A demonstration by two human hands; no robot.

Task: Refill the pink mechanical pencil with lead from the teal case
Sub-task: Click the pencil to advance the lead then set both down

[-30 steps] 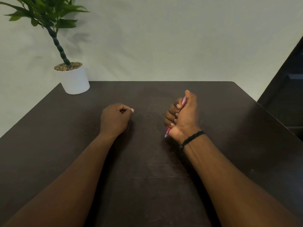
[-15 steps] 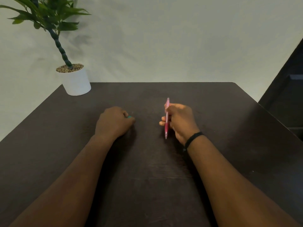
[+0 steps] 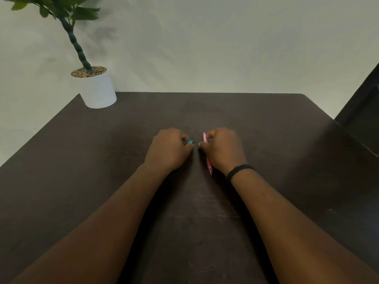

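Observation:
My right hand (image 3: 223, 149) is closed around the pink mechanical pencil (image 3: 209, 165), which points toward me with its tip low and its top end showing above my fingers. My left hand (image 3: 169, 149) is curled over the teal case (image 3: 190, 141); only a small teal corner shows past my fingers. The two hands rest near the middle of the dark table (image 3: 266, 140), knuckles almost touching. No lead is visible. A black band sits on my right wrist.
A white pot (image 3: 98, 90) with a green plant stands at the table's far left corner, against a pale wall. A dark piece of furniture (image 3: 363, 111) borders the table on the right.
My right hand turned the pencil from upright in a fist to lying along the hand, and moved left. My left hand slid right toward it, and the teal case's corner came into sight.

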